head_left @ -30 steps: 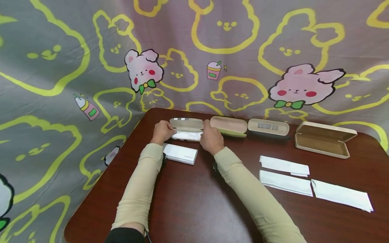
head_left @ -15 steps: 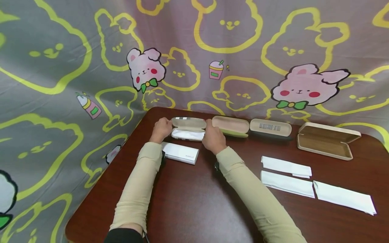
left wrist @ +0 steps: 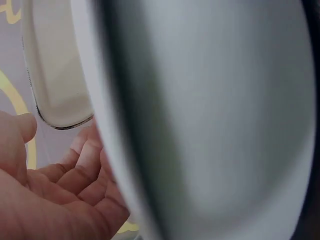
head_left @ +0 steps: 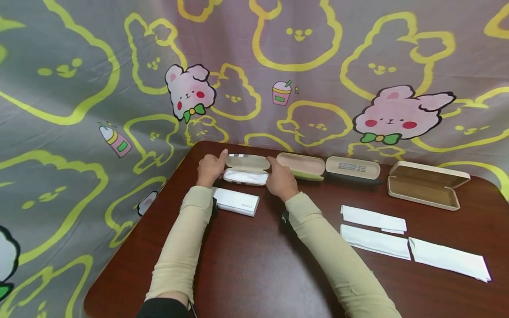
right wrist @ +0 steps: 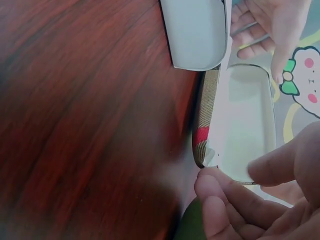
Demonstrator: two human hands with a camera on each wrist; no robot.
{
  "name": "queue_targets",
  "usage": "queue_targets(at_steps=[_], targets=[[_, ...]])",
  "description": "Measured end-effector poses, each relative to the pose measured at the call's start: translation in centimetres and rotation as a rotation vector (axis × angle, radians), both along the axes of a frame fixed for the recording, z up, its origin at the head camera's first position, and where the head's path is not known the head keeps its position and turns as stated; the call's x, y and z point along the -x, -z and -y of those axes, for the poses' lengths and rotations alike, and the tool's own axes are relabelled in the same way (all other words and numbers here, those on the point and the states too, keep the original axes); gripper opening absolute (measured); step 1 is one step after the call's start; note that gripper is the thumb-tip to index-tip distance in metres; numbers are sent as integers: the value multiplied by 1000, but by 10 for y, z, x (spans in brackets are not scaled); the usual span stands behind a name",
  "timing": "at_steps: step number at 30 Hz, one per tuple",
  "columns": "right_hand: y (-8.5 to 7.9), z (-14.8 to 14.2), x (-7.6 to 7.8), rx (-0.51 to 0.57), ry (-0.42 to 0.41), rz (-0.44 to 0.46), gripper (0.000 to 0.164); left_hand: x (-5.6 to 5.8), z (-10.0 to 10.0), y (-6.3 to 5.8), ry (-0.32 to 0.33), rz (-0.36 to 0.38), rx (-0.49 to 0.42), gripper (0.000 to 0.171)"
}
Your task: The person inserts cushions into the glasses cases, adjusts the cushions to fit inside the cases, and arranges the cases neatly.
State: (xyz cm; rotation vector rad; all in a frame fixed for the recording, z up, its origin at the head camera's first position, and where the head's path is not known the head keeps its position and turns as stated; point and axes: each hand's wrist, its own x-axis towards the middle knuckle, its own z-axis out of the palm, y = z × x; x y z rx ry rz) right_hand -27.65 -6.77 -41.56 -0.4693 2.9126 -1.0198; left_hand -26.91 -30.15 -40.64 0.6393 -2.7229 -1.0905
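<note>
An open glasses case (head_left: 247,164) with a plaid outside (right wrist: 205,115) stands at the back left of the table. Folded white cloth (head_left: 245,177) lies in its lower half. At its left end is my left hand (head_left: 210,170), thumb raised beside the lid, fingers loosely bent; the left wrist view shows this hand (left wrist: 75,185) holding nothing. My right hand (head_left: 281,180) grips the right end of the case. In the right wrist view, that hand (right wrist: 260,200) has its thumb at the lid's edge and fingertips against the base's corner.
A white case (head_left: 236,201) with dark lettering lies in front. To the right stand an open yellow-green case (head_left: 301,164), a dark case (head_left: 352,167) with a printed lid and a larger brown-lined case (head_left: 425,185). Several folded white cloths (head_left: 374,240) lie at the right.
My left hand has come off the cloth and its thumb now points up beside the lid. The right hand has shifted slightly outward along the case's end.
</note>
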Motion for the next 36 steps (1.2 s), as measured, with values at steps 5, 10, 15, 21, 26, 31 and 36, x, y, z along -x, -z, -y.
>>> queue_targets(at_steps=[5, 10, 15, 21, 26, 31, 36], targets=[[6, -1, 6, 128, -34, -23, 44, 0, 2, 3, -25, -3, -43, 68], [6, -2, 11, 357, 4, 113, 43, 3, 6, 2, -19, 19, -182, 68], [2, -1, 12, 520, 61, 244, 36, 2, 11, 1, -5, 19, -326, 67], [4, 1, 11, 505, 61, 250, 24, -3, 14, -1, 7, 30, -458, 67], [7, 4, 11, 361, 46, 83, 21, -5, 15, -1, 37, 24, -508, 65], [8, 7, 10, 280, 68, -6, 17, -7, 17, -2, 95, 22, -520, 64], [9, 6, 11, 280, 45, 26, 17, -8, 22, -2, 135, 29, -528, 60]])
